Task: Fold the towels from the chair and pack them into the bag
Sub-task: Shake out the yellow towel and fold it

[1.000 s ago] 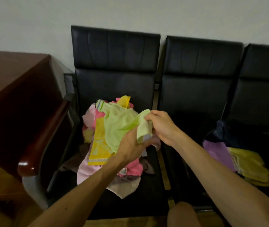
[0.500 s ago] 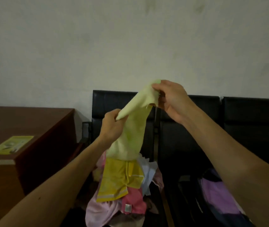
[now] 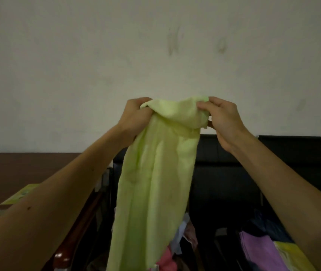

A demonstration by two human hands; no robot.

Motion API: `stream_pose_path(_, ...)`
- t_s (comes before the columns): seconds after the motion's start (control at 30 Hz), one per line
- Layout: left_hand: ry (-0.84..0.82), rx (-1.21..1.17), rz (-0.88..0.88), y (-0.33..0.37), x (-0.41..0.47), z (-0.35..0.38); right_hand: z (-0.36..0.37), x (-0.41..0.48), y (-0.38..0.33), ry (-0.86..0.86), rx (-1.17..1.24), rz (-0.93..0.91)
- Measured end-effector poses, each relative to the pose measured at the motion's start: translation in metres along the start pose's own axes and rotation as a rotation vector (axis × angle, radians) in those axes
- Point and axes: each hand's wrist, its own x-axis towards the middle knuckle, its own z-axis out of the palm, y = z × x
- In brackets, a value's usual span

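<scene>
A light green towel (image 3: pixel 155 182) hangs down in front of me, held up high by its top edge. My left hand (image 3: pixel 134 116) grips the top left corner. My right hand (image 3: pixel 222 120) pinches the top right part. The towel's lower end drops over the pile of towels (image 3: pixel 175 253) on the black chair (image 3: pixel 224 173), where pink and white cloth shows. A purple towel (image 3: pixel 259 249) and a yellow one (image 3: pixel 290 253) lie at the lower right; the bag under them is mostly hidden by my right arm.
A brown wooden desk (image 3: pixel 28 169) stands at the left with a yellow-green sheet (image 3: pixel 21 193) on it. A wooden armrest (image 3: pixel 60 259) shows at the bottom left. A second black chair back (image 3: pixel 292 153) is at the right, against a pale wall.
Both hands have lifted the green towel from the pile and raised it higher. My left hand moved up to the top edge, level with the right, and the towel now hangs open.
</scene>
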Motion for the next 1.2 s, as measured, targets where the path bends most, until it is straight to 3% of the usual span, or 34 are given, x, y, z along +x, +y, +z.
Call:
stream_pose_path(0.2, -0.148, -0.171, -0.257, -0.021, -0.024, 0.007, -0.009, -0.015, 0.001, -0.093, 0.078, 0.057)
stream_pose_path(0.27, -0.216, -0.194, -0.312, -0.027, -0.03, 0.01, -0.006, -0.021, 0.003, -0.107, 0.007, 0.063)
stream_pose_path(0.47, -0.544, -0.152, -0.183, -0.009, -0.053, 0.024, 0.007, -0.033, 0.01, -0.148, -0.382, -0.003)
stream_pose_path(0.7, -0.435, 0.114, 0.085, -0.016, -0.067, 0.05, 0.015, -0.043, 0.008, -0.277, -0.523, 0.036)
stream_pose_path(0.83, -0.394, 0.167, 0.156, -0.025, -0.063, 0.05, 0.004, -0.043, 0.015, -0.337, -0.438, 0.085)
stream_pose_path(1.0, -0.451, 0.125, 0.121, -0.018, -0.053, 0.043, -0.012, -0.043, 0.026, -0.369, -0.272, 0.118)
stream_pose_path(1.2, -0.461, 0.088, 0.065, -0.011, -0.052, 0.041, -0.022, -0.051, 0.041, -0.261, -0.066, 0.233)
